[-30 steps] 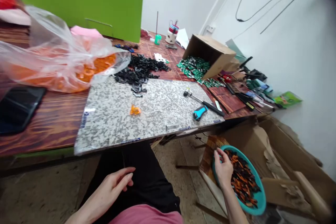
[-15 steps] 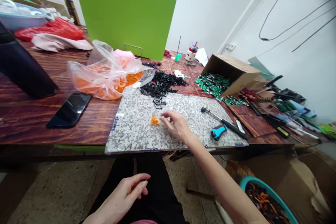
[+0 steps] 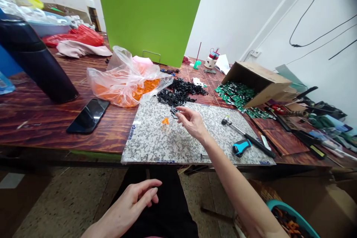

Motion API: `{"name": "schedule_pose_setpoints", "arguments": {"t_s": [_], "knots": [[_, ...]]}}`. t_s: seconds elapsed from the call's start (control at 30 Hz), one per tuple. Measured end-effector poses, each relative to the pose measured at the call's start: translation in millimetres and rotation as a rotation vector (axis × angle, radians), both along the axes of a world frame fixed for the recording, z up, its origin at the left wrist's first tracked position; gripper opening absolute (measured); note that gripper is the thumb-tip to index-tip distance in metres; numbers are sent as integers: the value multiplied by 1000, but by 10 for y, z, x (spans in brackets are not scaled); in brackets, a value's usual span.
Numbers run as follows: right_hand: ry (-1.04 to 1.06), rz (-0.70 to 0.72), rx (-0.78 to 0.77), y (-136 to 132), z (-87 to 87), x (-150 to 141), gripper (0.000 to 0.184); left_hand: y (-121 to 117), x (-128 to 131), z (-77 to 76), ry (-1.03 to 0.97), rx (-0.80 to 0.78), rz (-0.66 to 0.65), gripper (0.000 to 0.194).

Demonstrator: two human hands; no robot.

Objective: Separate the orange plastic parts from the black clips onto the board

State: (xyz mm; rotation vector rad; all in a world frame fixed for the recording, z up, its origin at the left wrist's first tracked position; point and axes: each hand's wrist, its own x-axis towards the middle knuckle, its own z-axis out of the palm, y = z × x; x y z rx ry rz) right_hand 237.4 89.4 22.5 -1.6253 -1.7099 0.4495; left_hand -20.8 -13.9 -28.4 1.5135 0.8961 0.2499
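Note:
My right hand [image 3: 192,122] is stretched over the speckled granite slab [image 3: 156,145], fingers apart and holding nothing, its fingertips close to the near edge of a heap of small black plastic parts [image 3: 178,92]. A small orange part [image 3: 165,121] lies on the slab just left of that hand. My left hand [image 3: 131,204] rests low over my lap, fingers loosely curled and empty.
A clear bag of orange parts [image 3: 125,81], a black phone [image 3: 88,115], a dark flask [image 3: 36,63], a hammer [image 3: 245,137], a blue-handled tool [image 3: 241,147], a tipped cardboard box [image 3: 259,81] spilling green parts [image 3: 234,95], and a teal basin [image 3: 292,223] on the floor.
My right hand left the teal basin, reached up onto the slab beside the orange part, then moved a little further toward the black heap. The view swung left and up.

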Motion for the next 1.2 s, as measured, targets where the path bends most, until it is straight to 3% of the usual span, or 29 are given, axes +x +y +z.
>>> {"name": "schedule_pose_setpoints", "arguments": {"t_s": [0.2, 0.33, 0.53, 0.63, 0.77, 0.9, 0.97, 1.07, 1.2], "knots": [[-155, -83, -32, 166, -170, 240, 14, -20, -6, 9, -6, -7, 0, 44], [-217, -57, -49, 204, -238, 267, 12, 5, -51, 30, -26, -9, 30, 43], [-201, -5, -32, 138, -207, 209, 18, 72, -41, 129, -85, 14, 61, 40], [-180, 32, -42, 16, -131, 155, 28, 154, -1, 199, -125, 37, 79, 39], [-190, 123, -30, -227, 106, 24, 22, 339, 71, 366, -145, 151, 126, 40], [-369, 254, -6, -568, 403, -222, 13, 545, 174, 572, -46, 453, 162, 41], [-525, 327, -3, -736, 500, -372, 13, 619, 238, 636, 20, 602, 119, 38], [-594, 387, 8, -891, 540, -553, 15, 668, 330, 660, 39, 703, -11, 25], [-349, 396, 48, -869, 465, -509, 15, 655, 381, 605, -19, 611, -61, 36]]}}
